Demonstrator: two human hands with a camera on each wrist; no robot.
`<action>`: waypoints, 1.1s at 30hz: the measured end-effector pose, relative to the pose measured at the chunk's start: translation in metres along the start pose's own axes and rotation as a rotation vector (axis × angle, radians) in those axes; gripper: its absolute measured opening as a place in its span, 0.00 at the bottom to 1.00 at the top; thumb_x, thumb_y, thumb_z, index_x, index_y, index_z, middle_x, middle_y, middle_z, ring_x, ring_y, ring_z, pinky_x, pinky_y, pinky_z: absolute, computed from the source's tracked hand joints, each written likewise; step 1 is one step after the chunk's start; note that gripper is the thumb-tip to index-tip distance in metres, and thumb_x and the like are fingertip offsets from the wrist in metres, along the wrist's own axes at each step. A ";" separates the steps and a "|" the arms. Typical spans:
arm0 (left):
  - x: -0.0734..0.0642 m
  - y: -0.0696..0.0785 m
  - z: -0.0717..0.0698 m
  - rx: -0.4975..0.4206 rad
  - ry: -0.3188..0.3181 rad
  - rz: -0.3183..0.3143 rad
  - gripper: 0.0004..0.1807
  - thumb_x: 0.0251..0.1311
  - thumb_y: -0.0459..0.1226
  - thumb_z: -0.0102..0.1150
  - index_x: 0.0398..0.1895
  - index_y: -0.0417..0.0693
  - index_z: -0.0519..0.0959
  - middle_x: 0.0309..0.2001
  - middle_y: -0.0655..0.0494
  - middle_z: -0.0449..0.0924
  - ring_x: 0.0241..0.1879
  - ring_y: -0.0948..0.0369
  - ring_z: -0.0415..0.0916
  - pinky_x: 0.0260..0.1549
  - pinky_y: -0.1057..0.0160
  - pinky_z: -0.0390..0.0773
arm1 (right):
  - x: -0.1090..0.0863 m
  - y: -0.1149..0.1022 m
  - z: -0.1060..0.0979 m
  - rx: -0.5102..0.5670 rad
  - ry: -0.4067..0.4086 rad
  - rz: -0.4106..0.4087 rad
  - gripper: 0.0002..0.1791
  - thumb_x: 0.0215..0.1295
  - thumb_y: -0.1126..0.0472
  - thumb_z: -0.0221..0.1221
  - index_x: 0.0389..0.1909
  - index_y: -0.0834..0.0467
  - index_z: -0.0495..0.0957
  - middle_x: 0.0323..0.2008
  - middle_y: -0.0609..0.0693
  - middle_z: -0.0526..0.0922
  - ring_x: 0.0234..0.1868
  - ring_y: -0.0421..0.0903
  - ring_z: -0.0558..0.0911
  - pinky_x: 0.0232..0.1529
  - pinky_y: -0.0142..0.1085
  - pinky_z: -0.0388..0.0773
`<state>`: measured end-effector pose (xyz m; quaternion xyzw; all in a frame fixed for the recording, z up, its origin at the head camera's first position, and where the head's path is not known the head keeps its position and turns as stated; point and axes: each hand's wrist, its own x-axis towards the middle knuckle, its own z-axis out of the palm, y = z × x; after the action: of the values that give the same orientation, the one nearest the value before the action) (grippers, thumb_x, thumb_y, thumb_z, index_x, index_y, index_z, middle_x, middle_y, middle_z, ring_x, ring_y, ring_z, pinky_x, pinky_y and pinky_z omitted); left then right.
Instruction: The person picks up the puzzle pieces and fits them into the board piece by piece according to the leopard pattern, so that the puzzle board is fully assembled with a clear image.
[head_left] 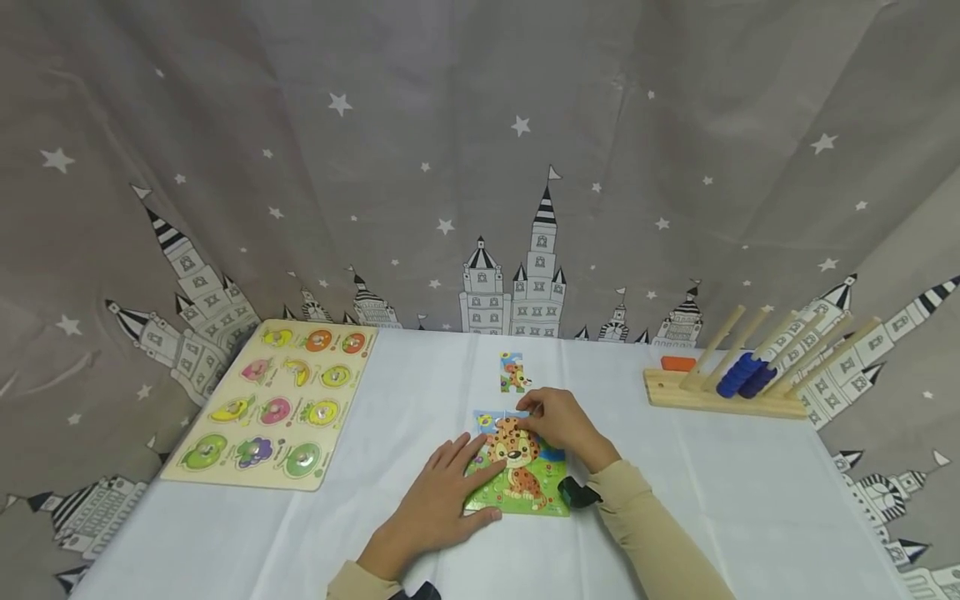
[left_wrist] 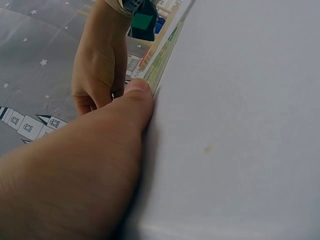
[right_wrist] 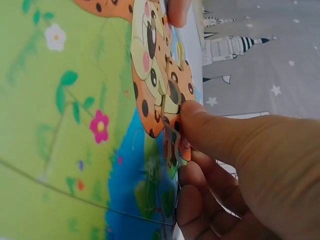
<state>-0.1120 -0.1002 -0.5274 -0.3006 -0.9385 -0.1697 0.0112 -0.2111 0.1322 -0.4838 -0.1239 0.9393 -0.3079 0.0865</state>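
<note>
A leopard jigsaw puzzle (head_left: 525,487) lies flat on the white table (head_left: 712,500) in front of me. My left hand (head_left: 450,492) rests on its left part with fingers straight, and its thumb (left_wrist: 137,95) sits against the puzzle's edge (left_wrist: 162,65). My right hand (head_left: 558,421) is at the puzzle's top edge. There its thumb (right_wrist: 215,130) and curled fingers pinch a spotted puzzle piece (right_wrist: 172,145) beside the leopard's head (right_wrist: 150,55). One loose piece (head_left: 513,372) lies farther back on the table.
A wooden fruit peg board (head_left: 277,404) lies at the left of the table. At the back right stands a wooden peg rack (head_left: 720,396) with blue rings (head_left: 742,375), with an orange block (head_left: 678,363) behind it. A grey castle-print curtain (head_left: 480,167) hangs behind the table.
</note>
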 end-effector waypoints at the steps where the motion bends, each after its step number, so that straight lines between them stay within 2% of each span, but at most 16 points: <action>1: 0.000 0.000 0.000 0.000 0.003 0.001 0.35 0.66 0.68 0.49 0.75 0.73 0.67 0.81 0.53 0.55 0.80 0.45 0.53 0.76 0.39 0.58 | 0.000 0.000 -0.001 0.003 -0.008 0.003 0.08 0.62 0.57 0.71 0.41 0.53 0.87 0.33 0.45 0.84 0.32 0.38 0.78 0.38 0.35 0.79; 8: 0.001 0.002 -0.002 -0.002 0.021 -0.005 0.35 0.66 0.67 0.51 0.75 0.72 0.68 0.81 0.53 0.56 0.79 0.45 0.54 0.76 0.40 0.59 | 0.002 0.005 -0.008 0.092 -0.022 -0.017 0.04 0.66 0.59 0.68 0.40 0.52 0.86 0.32 0.44 0.84 0.31 0.38 0.79 0.38 0.36 0.80; 11: 0.001 0.003 -0.002 -0.005 0.012 -0.012 0.35 0.66 0.67 0.51 0.74 0.73 0.68 0.81 0.53 0.56 0.79 0.45 0.54 0.76 0.40 0.59 | 0.001 0.009 -0.012 0.121 -0.057 -0.030 0.03 0.68 0.59 0.66 0.40 0.51 0.86 0.31 0.43 0.84 0.30 0.38 0.79 0.37 0.35 0.79; 17: 0.001 0.003 -0.003 -0.011 0.002 -0.018 0.35 0.66 0.67 0.51 0.75 0.72 0.68 0.81 0.53 0.56 0.79 0.45 0.54 0.76 0.40 0.58 | 0.001 0.009 -0.013 0.084 -0.120 -0.051 0.03 0.66 0.60 0.67 0.39 0.52 0.86 0.31 0.43 0.85 0.30 0.38 0.79 0.38 0.34 0.78; 25: 0.002 0.002 0.000 -0.012 -0.004 -0.019 0.35 0.66 0.68 0.50 0.75 0.74 0.67 0.81 0.53 0.55 0.80 0.46 0.53 0.77 0.41 0.57 | 0.001 0.005 -0.007 0.011 -0.090 -0.018 0.02 0.64 0.62 0.69 0.36 0.55 0.85 0.27 0.45 0.81 0.29 0.40 0.76 0.35 0.35 0.77; 33: 0.002 0.001 0.002 -0.011 -0.009 -0.021 0.35 0.65 0.68 0.50 0.75 0.74 0.67 0.81 0.53 0.55 0.80 0.45 0.53 0.76 0.40 0.58 | -0.001 0.001 -0.005 -0.026 -0.074 0.026 0.08 0.59 0.59 0.74 0.35 0.54 0.83 0.34 0.46 0.80 0.35 0.42 0.75 0.42 0.38 0.78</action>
<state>-0.1133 -0.0976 -0.5287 -0.2914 -0.9407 -0.1737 0.0034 -0.2117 0.1360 -0.4801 -0.1240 0.9409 -0.2900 0.1235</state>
